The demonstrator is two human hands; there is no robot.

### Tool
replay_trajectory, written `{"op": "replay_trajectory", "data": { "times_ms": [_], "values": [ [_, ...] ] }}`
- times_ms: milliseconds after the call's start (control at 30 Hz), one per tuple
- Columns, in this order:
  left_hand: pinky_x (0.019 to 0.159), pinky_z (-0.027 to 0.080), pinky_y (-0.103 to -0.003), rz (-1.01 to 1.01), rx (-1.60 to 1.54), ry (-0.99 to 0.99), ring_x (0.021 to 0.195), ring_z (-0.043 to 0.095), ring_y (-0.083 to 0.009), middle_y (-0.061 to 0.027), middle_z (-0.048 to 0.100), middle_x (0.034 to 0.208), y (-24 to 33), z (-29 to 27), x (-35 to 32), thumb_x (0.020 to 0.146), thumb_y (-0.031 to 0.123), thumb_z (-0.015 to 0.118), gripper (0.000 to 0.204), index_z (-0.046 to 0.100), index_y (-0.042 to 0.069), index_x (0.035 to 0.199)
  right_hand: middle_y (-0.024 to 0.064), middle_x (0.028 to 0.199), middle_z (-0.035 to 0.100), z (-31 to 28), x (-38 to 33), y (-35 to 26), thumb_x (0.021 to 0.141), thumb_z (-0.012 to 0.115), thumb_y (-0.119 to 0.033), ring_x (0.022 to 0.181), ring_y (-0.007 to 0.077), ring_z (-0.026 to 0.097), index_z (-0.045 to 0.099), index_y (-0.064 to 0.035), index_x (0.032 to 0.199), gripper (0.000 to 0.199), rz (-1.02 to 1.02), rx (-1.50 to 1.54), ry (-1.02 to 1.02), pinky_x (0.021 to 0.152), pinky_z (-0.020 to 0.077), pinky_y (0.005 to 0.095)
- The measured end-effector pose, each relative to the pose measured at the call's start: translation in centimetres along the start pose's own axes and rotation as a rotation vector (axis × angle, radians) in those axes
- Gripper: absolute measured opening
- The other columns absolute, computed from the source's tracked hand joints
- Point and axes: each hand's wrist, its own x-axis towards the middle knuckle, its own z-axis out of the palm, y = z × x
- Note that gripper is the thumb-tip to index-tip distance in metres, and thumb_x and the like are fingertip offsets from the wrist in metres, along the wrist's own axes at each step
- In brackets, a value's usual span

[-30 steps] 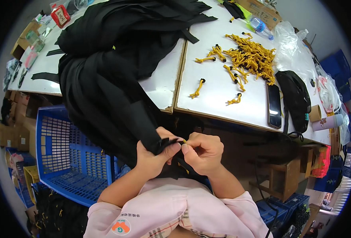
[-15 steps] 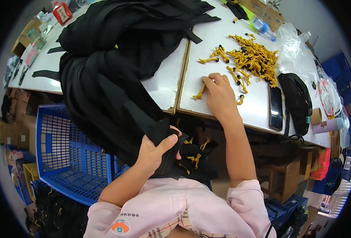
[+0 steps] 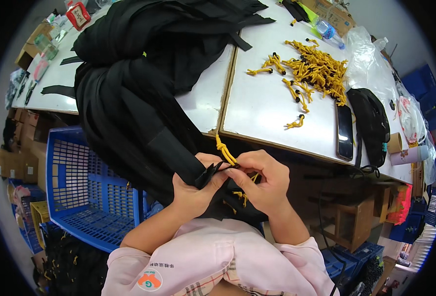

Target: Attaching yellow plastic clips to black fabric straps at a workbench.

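Observation:
My left hand [image 3: 193, 195] grips the end of a long black fabric strip [image 3: 171, 150], with the thumb on top. My right hand [image 3: 267, 180] pinches a yellow knotted cord pull [image 3: 224, 149] near its black end, right at the edge of that strip. The cord's looped end sticks up and away from me, in front of the table edge. Both hands meet above my lap, and the fingertips hide where cord and fabric come together. The strip runs back into a large heap of black strips [image 3: 114, 93] draped over the table's front edge.
A pile of yellow cord pulls [image 3: 321, 69] lies on the white table [image 3: 257, 111], several scattered beside it. A phone [image 3: 344, 130], black pouch [image 3: 371, 118] and bottle [image 3: 329, 33] are on the right. A blue crate [image 3: 92, 187] stands at lower left.
My right hand has come back from the table with one yellow cord pull and met my left hand. The left hand has raised the strip's end slightly and turned it.

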Motion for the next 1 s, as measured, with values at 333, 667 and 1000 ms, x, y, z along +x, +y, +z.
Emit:
{"op": "replay_trajectory", "data": {
  "times_ms": [333,667,1000],
  "values": [
    [0.062,0.043,-0.022,0.032,0.082,-0.043,0.069,0.053,-0.0115,-0.0060,0.056,0.081,0.5,-0.1,-0.4,0.071,-0.005,0.060,0.014,0.056,0.000,0.083,0.0113,0.073,0.057,-0.2,0.3,-0.6,0.061,0.068,0.003,0.055,0.0160,0.055,0.056,0.0016,0.076,0.019,-0.284,-0.346,-0.041,0.049,0.0440,0.0214],
    [0.067,0.042,-0.022,0.048,0.079,-0.020,0.076,0.051,-0.0093,-0.0049,0.055,0.084,1.1,-0.2,0.1,0.075,0.005,0.060,0.019,0.055,0.000,0.093,0.0067,0.074,0.053,2.4,-2.2,0.4,0.072,0.061,0.000,0.059,0.0081,0.049,0.055,0.0014,0.081,0.010,0.105,0.174,0.155,0.048,0.0394,0.0182],
    [0.058,0.038,-0.019,-0.413,-0.284,-0.076,0.071,0.049,-0.0092,-0.0053,0.051,0.083,2.9,-0.5,0.2,0.072,0.007,0.061,0.019,0.056,-0.002,0.088,0.0031,0.073,0.047,0.2,-1.4,1.0,0.077,0.053,-0.001,0.051,0.0052,0.039,0.051,0.0016,0.076,0.004,0.650,1.087,-0.189,0.042,0.0319,0.0176]
  ]
}}
